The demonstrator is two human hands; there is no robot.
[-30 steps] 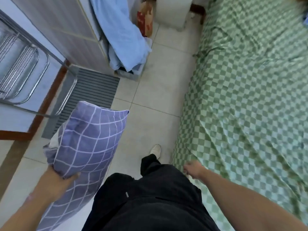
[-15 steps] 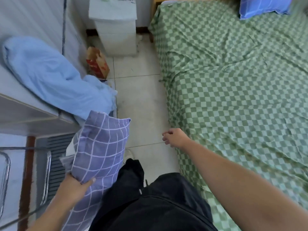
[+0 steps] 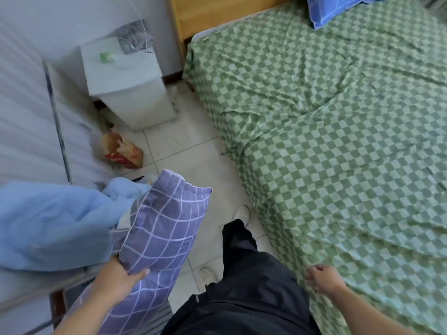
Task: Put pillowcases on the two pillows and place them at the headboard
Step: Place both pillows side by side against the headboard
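Note:
My left hand (image 3: 121,276) grips a pillow in a purple grid-patterned pillowcase (image 3: 162,226), held upright beside my left leg over the tiled floor. A second pillow in a matching blue-purple case (image 3: 338,8) lies at the top of the bed, near the wooden headboard (image 3: 217,13). The bed (image 3: 338,141) wears a green checked sheet. My right hand (image 3: 321,279) hangs with loosely curled fingers at the bed's near edge and holds nothing.
A white bedside cabinet (image 3: 125,85) stands left of the headboard, with a red and brown paper bag (image 3: 123,151) on the floor in front of it. A light blue cloth (image 3: 53,221) lies over a surface at my left. My feet stand on the floor strip beside the bed.
The view has swung up toward the headboard as I step forward. The pillow stays in my left hand. My right hand has dropped lower, beside the bed's edge.

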